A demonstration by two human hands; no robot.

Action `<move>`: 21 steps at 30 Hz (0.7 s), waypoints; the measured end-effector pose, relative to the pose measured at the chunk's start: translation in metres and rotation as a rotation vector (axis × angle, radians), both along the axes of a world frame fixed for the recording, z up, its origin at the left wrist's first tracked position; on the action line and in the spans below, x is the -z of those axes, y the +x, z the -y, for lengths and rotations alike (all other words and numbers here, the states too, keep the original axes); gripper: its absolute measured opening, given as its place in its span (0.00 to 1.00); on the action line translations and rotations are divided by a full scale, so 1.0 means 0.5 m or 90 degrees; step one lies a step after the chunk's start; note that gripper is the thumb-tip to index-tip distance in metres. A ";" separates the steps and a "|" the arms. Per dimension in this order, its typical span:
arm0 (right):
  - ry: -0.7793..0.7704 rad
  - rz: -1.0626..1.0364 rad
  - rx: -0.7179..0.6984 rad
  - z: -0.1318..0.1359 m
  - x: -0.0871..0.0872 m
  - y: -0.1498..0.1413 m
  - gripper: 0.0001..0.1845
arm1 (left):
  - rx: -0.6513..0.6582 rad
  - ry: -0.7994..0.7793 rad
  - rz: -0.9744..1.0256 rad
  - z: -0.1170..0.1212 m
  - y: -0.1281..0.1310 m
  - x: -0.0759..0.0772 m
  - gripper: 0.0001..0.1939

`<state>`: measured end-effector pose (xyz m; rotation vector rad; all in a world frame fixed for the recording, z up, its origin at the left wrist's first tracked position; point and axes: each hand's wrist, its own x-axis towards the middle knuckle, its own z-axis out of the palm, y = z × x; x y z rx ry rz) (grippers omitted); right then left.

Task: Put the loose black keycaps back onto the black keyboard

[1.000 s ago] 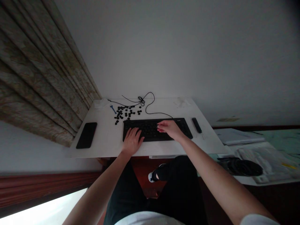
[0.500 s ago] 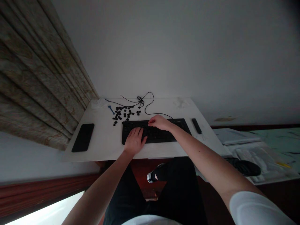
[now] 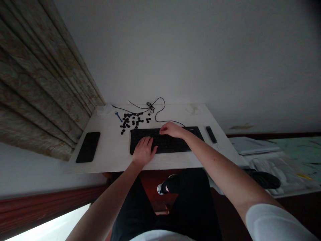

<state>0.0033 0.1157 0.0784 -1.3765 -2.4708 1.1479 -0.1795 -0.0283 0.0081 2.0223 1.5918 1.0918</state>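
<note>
A black keyboard (image 3: 173,144) lies on the white table, with my two hands over it. My left hand (image 3: 143,149) rests flat on its left part, fingers stretched out and thumb apart. Above the upper middle keys, my right hand (image 3: 172,130) is closed in a pinch, fingertips at the keys. Whatever is between those fingertips is too small and dark to make out. Behind the keyboard's left end, several loose black keycaps (image 3: 127,121) are scattered. A small blue tool (image 3: 118,116) lies beside them.
The keyboard's black cable (image 3: 150,107) runs along the back of the table (image 3: 112,160). A black phone (image 3: 88,147) lies at the left and a dark narrow object (image 3: 211,134) at the right. A patterned curtain (image 3: 50,73) hangs close on the left.
My right hand has shifted very slightly to the right, still pinched over the keyboard. My left hand stays in place.
</note>
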 end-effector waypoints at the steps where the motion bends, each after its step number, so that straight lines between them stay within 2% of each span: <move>1: 0.004 0.004 -0.017 0.000 0.004 -0.005 0.09 | 0.000 0.003 -0.009 0.000 0.000 0.000 0.22; 12: 0.035 0.097 -0.097 -0.002 0.013 -0.029 0.06 | 0.002 0.006 -0.001 -0.001 -0.002 0.000 0.21; 21: 0.056 0.132 -0.095 -0.008 0.013 -0.043 0.07 | 0.006 0.004 -0.044 0.001 -0.002 0.000 0.22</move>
